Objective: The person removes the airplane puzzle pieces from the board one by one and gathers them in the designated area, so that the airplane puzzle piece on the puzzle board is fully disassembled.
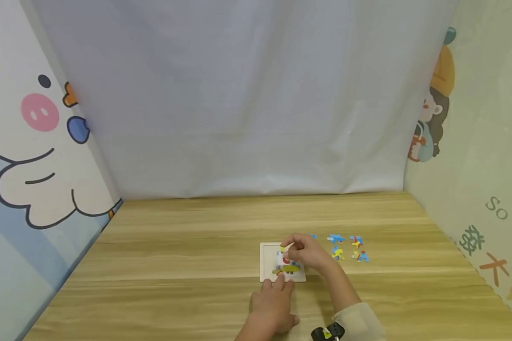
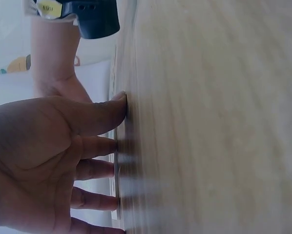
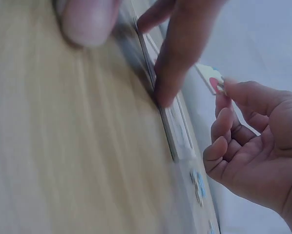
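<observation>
A square jigsaw tray (image 1: 262,263) with a pale rim lies on the table, holding some yellow-green picture pieces (image 1: 292,268) along its near side. My left hand (image 1: 272,307) rests at the tray's near edge, fingers outstretched and fingertips on the rim; in the left wrist view its thumb (image 2: 104,114) is at the table's surface. Above the tray, my right hand (image 1: 309,252) pinches a jigsaw piece (image 3: 208,79) between thumb and fingertips. That piece is white with a red patch, and it is held tilted. The right hand hides the tray's upper right corner.
Several loose jigsaw pieces, mostly blue, yellow and red, lie right of the tray, among them a blue one (image 1: 335,238) and a yellow one (image 1: 337,254). A grey curtain (image 1: 256,118) closes off the table's back. Printed panels stand at both sides.
</observation>
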A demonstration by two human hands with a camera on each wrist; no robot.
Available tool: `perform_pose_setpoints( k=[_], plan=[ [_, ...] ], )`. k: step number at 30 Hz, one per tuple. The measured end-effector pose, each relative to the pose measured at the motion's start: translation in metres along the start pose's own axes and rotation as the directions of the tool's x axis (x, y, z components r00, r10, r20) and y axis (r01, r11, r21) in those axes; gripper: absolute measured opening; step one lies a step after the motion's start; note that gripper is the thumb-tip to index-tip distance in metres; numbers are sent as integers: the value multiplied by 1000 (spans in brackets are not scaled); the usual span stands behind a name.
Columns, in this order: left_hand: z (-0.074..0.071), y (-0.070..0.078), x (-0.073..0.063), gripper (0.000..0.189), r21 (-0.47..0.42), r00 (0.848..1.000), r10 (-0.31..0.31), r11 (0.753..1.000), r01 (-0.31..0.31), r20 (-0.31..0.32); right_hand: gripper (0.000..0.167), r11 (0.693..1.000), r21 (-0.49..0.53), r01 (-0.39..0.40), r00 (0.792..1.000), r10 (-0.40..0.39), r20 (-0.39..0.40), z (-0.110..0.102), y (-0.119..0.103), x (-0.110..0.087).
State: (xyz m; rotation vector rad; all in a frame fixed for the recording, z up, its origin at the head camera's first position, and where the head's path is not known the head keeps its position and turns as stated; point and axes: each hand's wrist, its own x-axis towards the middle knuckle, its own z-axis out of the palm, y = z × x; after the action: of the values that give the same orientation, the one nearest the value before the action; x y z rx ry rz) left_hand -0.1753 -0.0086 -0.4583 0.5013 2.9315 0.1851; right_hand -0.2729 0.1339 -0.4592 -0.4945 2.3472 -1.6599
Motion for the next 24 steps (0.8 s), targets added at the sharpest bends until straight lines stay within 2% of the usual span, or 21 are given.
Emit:
perform_pose_setpoints(
  k=[8,16,24],
  plan=[
    [2,-1,-1,75,-27,1000,-2,1000,3,19,22,999,-24,-37,993,34,-117,-18,6,-19],
    [1,0,-1,75,-18,1000,-1,1000,1,6,23,998,-38,-46,986,40,-160,-31,10,-35],
    [2,2,-3,74,-21,1000,-3,1000,3,2,24,995,17,-102,969,103,-226,-40,20,-51]
  ],
)
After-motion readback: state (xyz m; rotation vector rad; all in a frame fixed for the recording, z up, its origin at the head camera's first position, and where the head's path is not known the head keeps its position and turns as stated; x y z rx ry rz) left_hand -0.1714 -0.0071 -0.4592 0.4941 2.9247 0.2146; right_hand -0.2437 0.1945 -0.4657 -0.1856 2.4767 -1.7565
